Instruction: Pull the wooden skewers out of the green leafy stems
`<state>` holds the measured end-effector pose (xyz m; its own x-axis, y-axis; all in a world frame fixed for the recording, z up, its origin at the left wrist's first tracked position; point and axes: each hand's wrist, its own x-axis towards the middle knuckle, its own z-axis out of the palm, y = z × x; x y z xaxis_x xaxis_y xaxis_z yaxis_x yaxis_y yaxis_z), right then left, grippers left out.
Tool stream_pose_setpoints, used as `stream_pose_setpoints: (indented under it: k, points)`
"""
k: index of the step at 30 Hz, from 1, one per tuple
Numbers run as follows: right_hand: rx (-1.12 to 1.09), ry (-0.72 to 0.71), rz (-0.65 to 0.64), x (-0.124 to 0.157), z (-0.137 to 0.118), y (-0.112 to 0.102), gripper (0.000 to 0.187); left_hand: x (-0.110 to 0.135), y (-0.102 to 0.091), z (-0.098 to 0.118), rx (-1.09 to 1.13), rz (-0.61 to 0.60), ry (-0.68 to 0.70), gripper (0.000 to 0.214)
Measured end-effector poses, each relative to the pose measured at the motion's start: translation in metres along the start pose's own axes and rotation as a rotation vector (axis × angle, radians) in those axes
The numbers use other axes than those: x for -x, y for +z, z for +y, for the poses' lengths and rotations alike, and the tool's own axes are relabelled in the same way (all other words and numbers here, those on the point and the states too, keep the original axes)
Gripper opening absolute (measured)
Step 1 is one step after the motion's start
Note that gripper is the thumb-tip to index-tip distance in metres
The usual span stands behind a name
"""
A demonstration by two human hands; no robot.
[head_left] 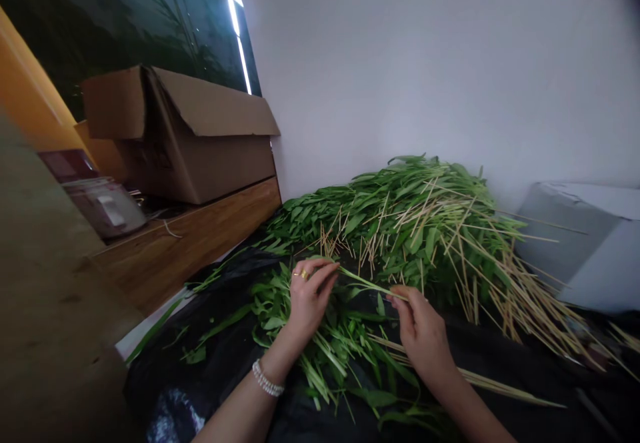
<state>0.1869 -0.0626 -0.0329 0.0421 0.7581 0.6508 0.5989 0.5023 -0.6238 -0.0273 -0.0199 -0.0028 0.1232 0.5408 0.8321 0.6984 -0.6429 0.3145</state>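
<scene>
My left hand (309, 293), with a gold ring and a pearl bracelet, pinches the leafy end of a thin green stalk (367, 284). My right hand (423, 329) pinches the other end of the same stalk, so it is stretched between both hands. Below my hands lies a loose heap of picked green stems and leaves (325, 343) on black plastic sheeting (230, 356). Behind them rises a big pile of leafy greens with pale straw-coloured stalks (425, 229).
A wooden ledge (185, 243) runs along the left, bearing an open cardboard box (195, 136) and stacked packets (100, 196). A grey and white box (585, 243) stands at the right against the white wall. Pale stalks (525, 303) spill toward the right.
</scene>
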Motion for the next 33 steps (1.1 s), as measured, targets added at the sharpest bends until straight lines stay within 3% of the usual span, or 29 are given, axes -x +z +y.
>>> stream_pose_setpoints:
  k: [5,10,20,27,33]
  points:
    - [0.146,-0.195,-0.003,0.001,-0.002,0.000,0.019,0.000,0.001,0.000,-0.064,-0.147,0.079,0.024]
    - [0.148,-0.237,-0.029,0.000,-0.005,-0.001,0.019,0.001,0.001,-0.002,-0.108,-0.231,0.119,0.021]
    - [-0.145,0.150,-0.099,-0.002,-0.014,0.000,0.017,0.002,0.002,0.002,-0.107,-0.234,0.128,0.017]
    - [-0.130,0.141,-0.101,0.000,-0.020,0.007,0.014,0.001,0.012,0.008,0.078,-0.093,-0.189,0.011]
    - [-0.064,0.028,-0.063,0.003,-0.024,0.011,0.015,0.000,0.016,0.003,0.184,-0.013,-0.361,0.011]
